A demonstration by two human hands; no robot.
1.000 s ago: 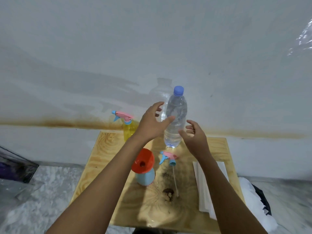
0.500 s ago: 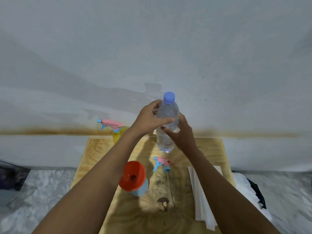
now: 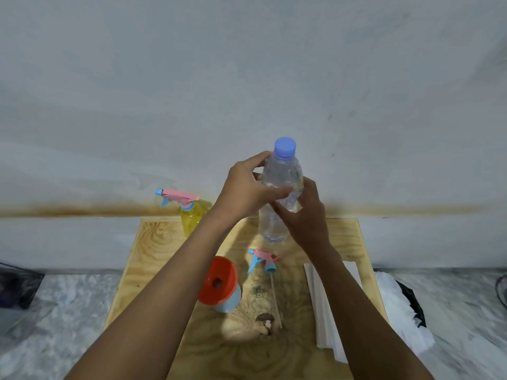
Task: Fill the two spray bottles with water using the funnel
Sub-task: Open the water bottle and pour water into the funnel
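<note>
I have both hands around the clear plastic water bottle with the blue screw cap (image 3: 279, 187), which stands upright near the centre of the frame. My left hand (image 3: 248, 192) wraps the bottle's upper body from the left, thumb across the front and fingers curled behind the shoulder just under the cap. My right hand (image 3: 307, 212) clasps the middle of the bottle from the right and front, palm against the plastic. The cap is on. I cannot tell whether the bottle's base touches the light plywood tabletop (image 3: 153, 250) or hangs just above it.

At the left of the tabletop's far edge, against the grey wall, stands the yellow translucent spray bottle with a pink and blue trigger head (image 3: 192, 215), upright and closed. Lower, in the middle of the frame, the pale blue spray bottle (image 3: 230, 300) stands with the orange plastic funnel (image 3: 216, 281) seated in its open neck. Just to the right of it, the loose pink and blue trigger sprayer (image 3: 262, 260) lies on the wood, its thin dip tube running toward the bottom of the frame. At the right side of the tabletop a folded white cloth (image 3: 326, 314) lies flat, partly hidden under my right forearm.
</note>
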